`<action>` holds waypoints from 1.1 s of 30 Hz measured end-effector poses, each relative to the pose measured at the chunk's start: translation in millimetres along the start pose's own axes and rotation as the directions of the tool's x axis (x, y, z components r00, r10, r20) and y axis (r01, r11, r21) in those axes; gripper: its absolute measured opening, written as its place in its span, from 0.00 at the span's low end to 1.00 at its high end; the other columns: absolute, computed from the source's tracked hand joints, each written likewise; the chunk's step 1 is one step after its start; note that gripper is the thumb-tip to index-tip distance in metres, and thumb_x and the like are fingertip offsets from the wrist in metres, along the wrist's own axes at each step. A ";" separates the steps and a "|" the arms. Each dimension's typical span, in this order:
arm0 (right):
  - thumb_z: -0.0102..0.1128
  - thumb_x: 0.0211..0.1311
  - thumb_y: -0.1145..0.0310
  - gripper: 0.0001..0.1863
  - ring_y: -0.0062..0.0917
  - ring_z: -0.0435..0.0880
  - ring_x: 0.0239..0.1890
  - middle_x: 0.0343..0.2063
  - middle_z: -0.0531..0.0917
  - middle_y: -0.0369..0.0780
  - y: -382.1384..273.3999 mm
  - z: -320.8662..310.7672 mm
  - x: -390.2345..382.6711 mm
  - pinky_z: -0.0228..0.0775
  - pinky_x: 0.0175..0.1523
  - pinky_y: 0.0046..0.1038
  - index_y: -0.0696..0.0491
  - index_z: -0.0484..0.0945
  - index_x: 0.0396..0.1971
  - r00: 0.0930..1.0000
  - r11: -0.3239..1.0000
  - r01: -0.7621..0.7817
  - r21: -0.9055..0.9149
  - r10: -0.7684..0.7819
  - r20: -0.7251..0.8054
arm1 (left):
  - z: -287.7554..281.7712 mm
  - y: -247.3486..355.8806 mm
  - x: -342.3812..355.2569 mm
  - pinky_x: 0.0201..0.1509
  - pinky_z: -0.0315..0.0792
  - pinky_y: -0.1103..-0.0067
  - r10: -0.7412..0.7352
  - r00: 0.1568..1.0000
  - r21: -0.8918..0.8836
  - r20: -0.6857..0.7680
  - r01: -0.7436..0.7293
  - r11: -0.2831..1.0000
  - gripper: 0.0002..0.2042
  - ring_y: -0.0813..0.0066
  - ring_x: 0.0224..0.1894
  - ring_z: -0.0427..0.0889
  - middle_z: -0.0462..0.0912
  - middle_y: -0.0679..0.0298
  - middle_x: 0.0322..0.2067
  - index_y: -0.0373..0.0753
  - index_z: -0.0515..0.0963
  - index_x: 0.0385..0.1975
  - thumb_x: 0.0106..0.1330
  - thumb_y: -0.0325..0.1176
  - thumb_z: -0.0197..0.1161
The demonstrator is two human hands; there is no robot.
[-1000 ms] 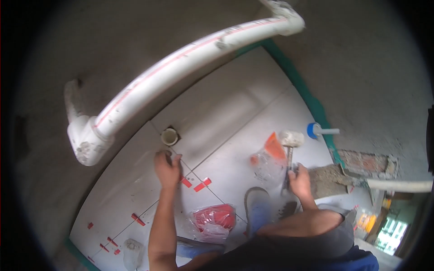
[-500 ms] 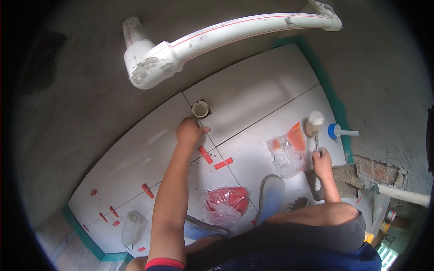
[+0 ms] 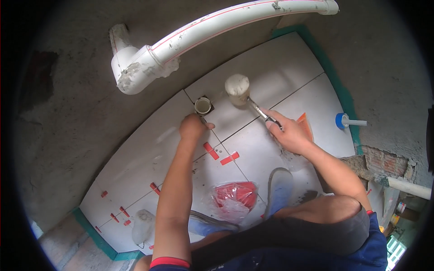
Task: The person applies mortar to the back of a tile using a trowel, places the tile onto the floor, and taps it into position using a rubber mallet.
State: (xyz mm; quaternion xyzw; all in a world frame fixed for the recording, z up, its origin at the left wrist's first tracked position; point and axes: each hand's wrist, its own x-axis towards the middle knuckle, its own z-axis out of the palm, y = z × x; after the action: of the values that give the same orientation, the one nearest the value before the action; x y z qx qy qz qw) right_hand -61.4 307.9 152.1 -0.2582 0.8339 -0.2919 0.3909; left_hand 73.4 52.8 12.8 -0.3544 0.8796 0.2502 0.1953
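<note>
- One mallet (image 3: 238, 89) is held by the right hand (image 3: 289, 133); the fingers are clamped around its handle. Its white head is positioned above the tiled floor (image 3: 129, 169), toward the far edge.
- One round pipe end (image 3: 203, 105) is seated in a cutout near the same edge, to the left of the mallet head.
- The left hand (image 3: 194, 127) is placed just beside the near side of the pipe end. The thumb is extended; the other fingers are curled, and whether anything is gripped cannot be told.
- Two red wedges (image 3: 229, 158) are laid near a crossing of joints; at least seven further red pieces (image 3: 155, 188) are distributed toward the left corner.
- One clear bag with red contents (image 3: 235, 198) is set between two blue shoes (image 3: 279, 189).
- One orange-marked bag (image 3: 305, 125) is partly covered by the right hand.
- One blue-collared tube (image 3: 342, 120) is located at the right edge, which is bordered by one green strip (image 3: 346, 98).
</note>
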 end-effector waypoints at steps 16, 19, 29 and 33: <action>0.45 0.67 0.63 0.21 0.34 0.78 0.23 0.19 0.78 0.47 13.7 28.2 14.2 0.69 0.36 0.33 0.44 0.65 0.60 0.995 0.997 0.032 0.065 -0.026 -0.099 | 5.1 -0.6 -5.8 0.41 0.74 0.67 -0.002 0.998 -0.048 -0.069 -0.001 0.999 0.25 0.54 0.38 0.82 0.82 0.49 0.32 0.32 0.80 0.28 0.42 0.49 0.75; 0.46 0.67 0.62 0.21 0.34 0.78 0.24 0.20 0.78 0.47 24.5 24.8 15.4 0.69 0.36 0.33 0.44 0.64 0.60 0.996 0.994 -0.001 0.109 0.010 -0.085 | 8.7 -4.4 -2.1 0.41 0.75 0.68 -0.002 0.999 -0.043 -0.040 0.001 0.999 0.28 0.54 0.38 0.82 0.82 0.51 0.34 0.33 0.79 0.32 0.41 0.52 0.75; 0.44 0.68 0.62 0.21 0.32 0.79 0.22 0.15 0.75 0.45 39.1 -6.7 1.6 0.69 0.32 0.35 0.44 0.63 0.60 0.988 0.993 -0.061 0.099 0.074 -0.133 | 16.3 -0.4 2.1 0.43 0.75 0.67 0.027 0.997 0.001 -0.074 -0.027 1.000 0.27 0.54 0.39 0.82 0.82 0.51 0.34 0.34 0.78 0.34 0.40 0.48 0.76; 0.42 0.68 0.63 0.20 0.32 0.77 0.16 0.13 0.74 0.44 44.1 -12.8 2.8 0.69 0.29 0.35 0.44 0.63 0.59 0.985 0.985 -0.079 0.155 0.101 -0.137 | 12.4 2.5 1.3 0.42 0.75 0.67 0.046 0.995 0.050 -0.083 -0.042 0.998 0.25 0.53 0.37 0.82 0.82 0.52 0.32 0.34 0.78 0.33 0.41 0.46 0.76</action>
State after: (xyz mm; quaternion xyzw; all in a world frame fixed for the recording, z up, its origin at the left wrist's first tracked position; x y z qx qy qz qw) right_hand -82.1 340.4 127.1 -0.1684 0.8466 -0.3535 0.3604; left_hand 72.8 60.8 2.9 -0.3405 0.9004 0.2179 0.1610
